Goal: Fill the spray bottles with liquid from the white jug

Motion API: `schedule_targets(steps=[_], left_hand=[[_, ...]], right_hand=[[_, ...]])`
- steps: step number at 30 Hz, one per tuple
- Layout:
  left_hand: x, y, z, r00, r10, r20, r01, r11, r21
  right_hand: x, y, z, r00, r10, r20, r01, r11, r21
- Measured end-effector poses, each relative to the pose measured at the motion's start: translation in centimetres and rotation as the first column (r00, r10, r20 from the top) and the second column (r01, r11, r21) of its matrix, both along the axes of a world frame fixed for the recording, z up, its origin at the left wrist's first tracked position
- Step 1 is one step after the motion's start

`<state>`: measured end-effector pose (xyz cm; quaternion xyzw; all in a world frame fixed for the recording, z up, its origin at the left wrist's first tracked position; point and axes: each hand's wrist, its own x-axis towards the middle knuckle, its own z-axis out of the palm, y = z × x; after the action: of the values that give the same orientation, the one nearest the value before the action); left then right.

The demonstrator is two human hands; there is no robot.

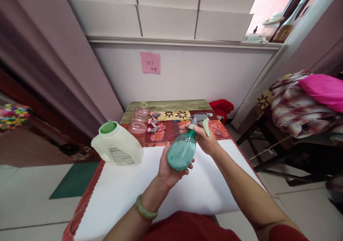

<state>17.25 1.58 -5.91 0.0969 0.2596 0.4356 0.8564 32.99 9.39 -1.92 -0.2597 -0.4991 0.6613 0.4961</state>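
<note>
A green see-through spray bottle [181, 152] is held tilted over the table between both hands. My left hand [166, 172] cups its rounded body from below, fingers curled around the underside. At the neck, my right hand [205, 142] grips the collar of the grey and pale green trigger spray head [206, 126]. The spray head sits at the mouth of the bottle; how tightly it is screwed cannot be seen. To the left on the table stands a large whitish plastic jug [122, 148] with a green spout in its open mouth.
Clear pink bottles [139, 119] and several pink and grey spray heads [153, 123] lie at the table's back left. White sheet [115, 194] covers the table's front. A wall with a pink note [150, 63] rises behind. Clothes [292, 98] are piled at the right.
</note>
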Motion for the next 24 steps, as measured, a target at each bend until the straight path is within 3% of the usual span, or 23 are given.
schedule_targets(steps=[6, 17, 24], left_hand=[[-0.1, 0.0, 0.4, 1.0, 0.028, -0.012, -0.028, 0.999, -0.022], [0.0, -0.2, 1.7, 0.996, 0.069, -0.065, -0.077, 0.988, -0.137], [-0.1, 0.3, 3.3, 0.986, 0.019, -0.165, -0.046, 0.986, -0.161]], right_hand=[[-0.8, -0.2, 0.6, 0.994, 0.038, -0.102, -0.038, 0.999, 0.005], [-2.3, 0.1, -0.7, 0.994, -0.088, -0.069, 0.089, 0.996, 0.006], [-2.3, 0.6, -0.8, 0.988, -0.115, -0.108, 0.115, 0.993, -0.01]])
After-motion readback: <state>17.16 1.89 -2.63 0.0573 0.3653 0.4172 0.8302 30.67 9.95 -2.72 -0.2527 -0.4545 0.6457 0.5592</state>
